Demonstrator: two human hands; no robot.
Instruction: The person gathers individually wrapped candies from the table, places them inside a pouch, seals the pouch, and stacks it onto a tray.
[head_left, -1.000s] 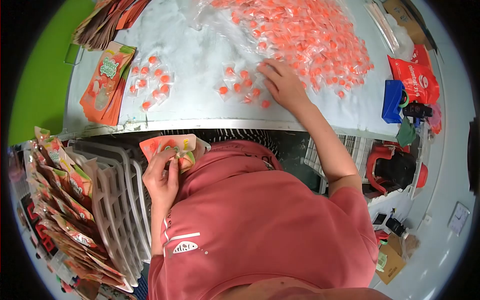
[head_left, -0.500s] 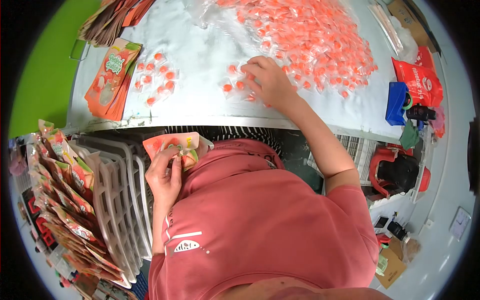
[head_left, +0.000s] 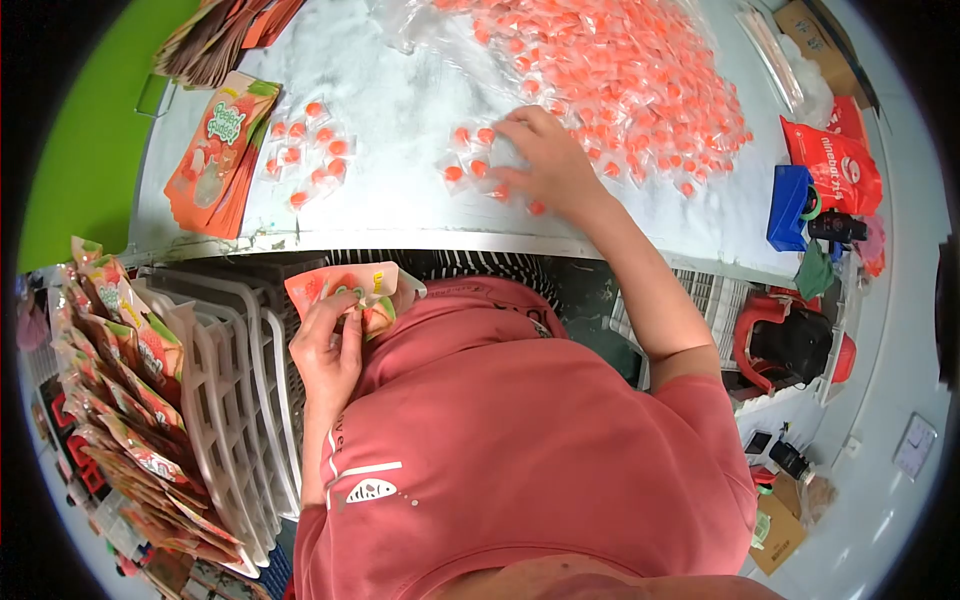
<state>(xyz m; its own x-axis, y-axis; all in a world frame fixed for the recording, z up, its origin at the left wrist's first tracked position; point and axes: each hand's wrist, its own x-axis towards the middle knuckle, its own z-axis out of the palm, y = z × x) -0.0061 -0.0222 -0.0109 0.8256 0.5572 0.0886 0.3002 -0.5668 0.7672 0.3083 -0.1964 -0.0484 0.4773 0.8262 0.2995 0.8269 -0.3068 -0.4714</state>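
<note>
My left hand pinches an orange and green printed pouch below the table's front edge, near my lap. Over the table, my right hand has its fingers apart above a small group of clear-wrapped orange candies; no candy shows between the fingers. Behind and right of that hand spreads a large heap of the same candies. Another small group of candies lies to the left, beside a stack of flat printed pouches.
More pouches are stacked at the back left. Filled pouches stand by white plastic racks at lower left. On the right are a blue holder, a red bag and a cardboard box.
My right hand has moved slightly left from its position a second ago, to over the small group, and its fingers have spread. My left hand still holds the pouch.
</note>
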